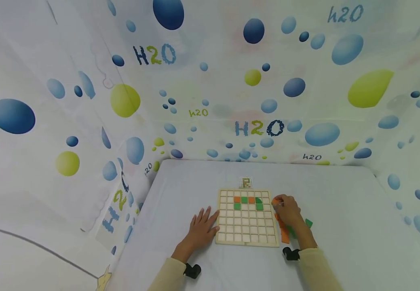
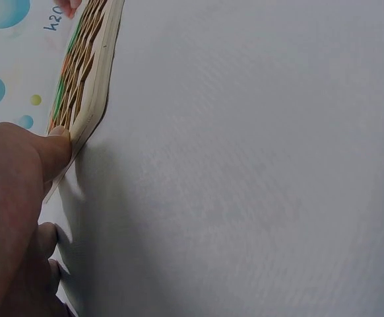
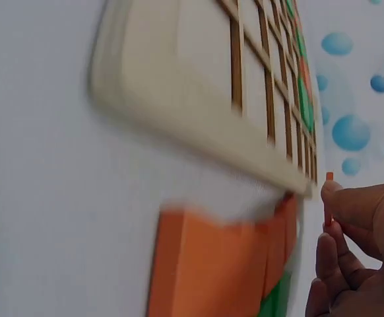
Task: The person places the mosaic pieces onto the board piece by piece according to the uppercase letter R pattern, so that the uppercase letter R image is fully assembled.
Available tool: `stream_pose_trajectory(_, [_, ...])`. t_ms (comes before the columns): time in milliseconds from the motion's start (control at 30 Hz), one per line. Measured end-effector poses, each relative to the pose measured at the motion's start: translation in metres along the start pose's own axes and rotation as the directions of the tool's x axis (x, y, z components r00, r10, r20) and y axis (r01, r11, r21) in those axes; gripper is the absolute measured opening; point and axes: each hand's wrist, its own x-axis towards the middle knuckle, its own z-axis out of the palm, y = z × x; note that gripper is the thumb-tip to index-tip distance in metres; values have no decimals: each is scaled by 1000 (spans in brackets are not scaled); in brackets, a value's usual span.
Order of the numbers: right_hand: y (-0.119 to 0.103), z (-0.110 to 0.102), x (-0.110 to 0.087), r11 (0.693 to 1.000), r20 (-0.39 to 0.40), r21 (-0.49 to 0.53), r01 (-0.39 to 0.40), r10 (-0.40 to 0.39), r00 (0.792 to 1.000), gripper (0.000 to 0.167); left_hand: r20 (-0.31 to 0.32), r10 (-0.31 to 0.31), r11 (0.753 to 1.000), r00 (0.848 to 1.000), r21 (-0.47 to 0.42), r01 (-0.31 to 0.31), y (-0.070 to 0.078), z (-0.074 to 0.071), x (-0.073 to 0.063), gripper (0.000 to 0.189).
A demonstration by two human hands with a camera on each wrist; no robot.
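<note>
A wooden grid board (image 1: 247, 222) lies on the table. Orange tiles (image 1: 237, 199) and green tiles (image 1: 237, 206) fill several cells in its upper rows, one a rounded green tile (image 1: 258, 200). Fingers spread, my left hand (image 1: 200, 230) rests at the board's left side; its thumb (image 2: 59, 146) touches the frame. Beyond the right edge, near the upper corner, my right hand (image 1: 289, 210) pinches a small orange tile (image 3: 328, 214) between thumb and fingers. Below that hand lies a row of orange tiles (image 1: 284, 233), with green pieces (image 1: 309, 223) partly hidden by the forearm.
A small pattern card (image 1: 245, 182) sits just behind the board's far edge. White cloth covers the table (image 1: 348, 210). Behind it hangs a white curtain (image 1: 224, 85) printed with coloured drops. A black strap piece (image 1: 291, 254) shows at the right wrist.
</note>
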Motion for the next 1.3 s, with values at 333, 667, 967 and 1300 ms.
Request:
stream_pose_trajectory(333, [-43, 36, -2, 995, 25, 41, 91, -92, 995, 33, 11, -7, 1000, 1000, -2, 7, 1, -1, 2, 59])
stream_pose_trajectory(667, [-76, 78, -17, 969, 55, -17, 247, -246, 968, 8, 12, -2, 1000, 1000, -13, 2, 4, -5, 0, 60])
stream_pose_trajectory(967, [-81, 92, -24, 938, 27, -101, 331, -330, 944, 7, 17, -2, 1000, 1000, -9, 2, 5, -6, -1, 60])
stream_pose_trajectory(1300, [-81, 94, -25, 949, 47, -89, 302, -299, 953, 11, 15, -8, 1000, 1000, -5, 8, 2, -4, -2, 59])
